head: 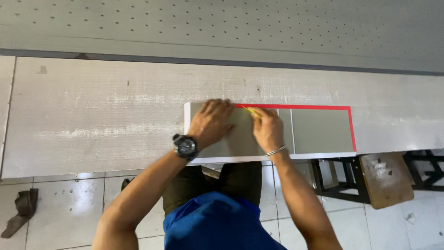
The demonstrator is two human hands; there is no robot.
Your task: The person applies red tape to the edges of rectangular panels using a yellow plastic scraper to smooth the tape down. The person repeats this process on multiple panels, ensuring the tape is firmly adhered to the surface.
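Head view: left hand (210,122) pressed flat, fingers spread, on the stiff grey panel (319,132); right hand (267,129) pinches what looks like a yellow pencil (249,110). The panel seems light, best held by its edges.

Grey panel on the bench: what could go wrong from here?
1. The panel sticks out past the bench edge, so a hard press might tip it.
2. The left hand lies flat close to the yellow tool in the right hand; a slip could catch the fingers.
3. The red edge strip could get scuffed.
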